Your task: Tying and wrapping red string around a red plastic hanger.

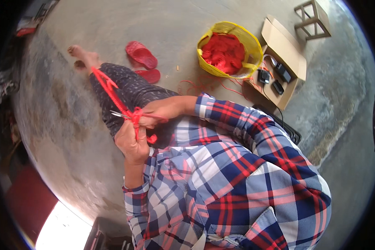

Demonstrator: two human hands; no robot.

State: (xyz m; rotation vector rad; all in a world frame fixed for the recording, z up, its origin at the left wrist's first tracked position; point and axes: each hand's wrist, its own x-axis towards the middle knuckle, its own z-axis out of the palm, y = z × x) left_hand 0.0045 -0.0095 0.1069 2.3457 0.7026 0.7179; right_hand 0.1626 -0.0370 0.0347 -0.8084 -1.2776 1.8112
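Cord (112, 92), red and coiled, slanting toward eleven o'clock, seemingly caught at the foot (87, 57) for tension. From where I stand, the left hand (131, 141) pinches its knotted part; the right hand (163, 108) grips scissors (119, 113), blades past the knot. Yellow bag (255, 46), two o'clock.

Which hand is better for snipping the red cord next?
Probably the right hand: it seems to hold the scissors, blades beside the cord. The left hand grips the cord, so it could steady it.
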